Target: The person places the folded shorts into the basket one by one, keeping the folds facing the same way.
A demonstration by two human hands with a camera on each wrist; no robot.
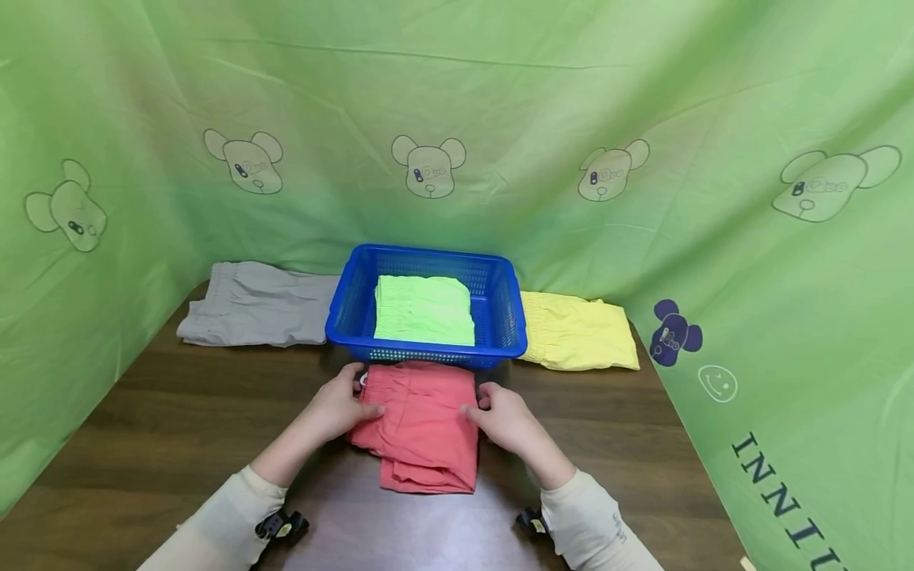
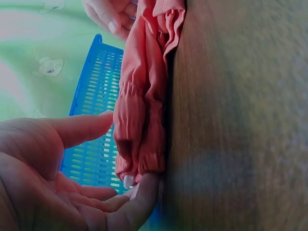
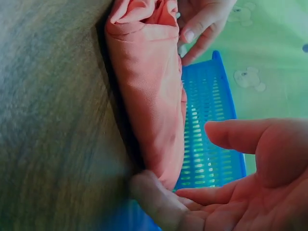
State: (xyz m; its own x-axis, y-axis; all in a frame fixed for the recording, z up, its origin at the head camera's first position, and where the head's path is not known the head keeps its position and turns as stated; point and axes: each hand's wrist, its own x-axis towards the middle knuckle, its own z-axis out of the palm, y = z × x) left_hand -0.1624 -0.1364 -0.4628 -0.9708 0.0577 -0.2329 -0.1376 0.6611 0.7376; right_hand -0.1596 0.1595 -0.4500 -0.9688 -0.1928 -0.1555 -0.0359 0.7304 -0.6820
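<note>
Two bare hands are flanking the folded coral elastic-waist pants, which are lying on the wooden tabletop right in front of the blue plastic basket; whether cloth and basket are touching, we cannot tell. We are seeing the left hand with thumb and fingers spread, thumb tip touching the cloth, a finger reaching the bottom edge. We are reading the right hand as spread too, a fingertip meeting the lower edge, thumb standing off the fabric; no firm pinch is showing there. Folded lime-green pants are sitting inside the basket; folded gray pants and folded yellow pants are flanking it.

Risks, as we are judging them: with the right thumb not pressing down, that side could be slipping or sagging under any lift. A narrower layer is jutting out toward the person, so uneven support could be letting it drop and undo the fold. Because the far edge is lying so near the basket, a forward push could be bunching the cloth or nudging the basket.
</note>
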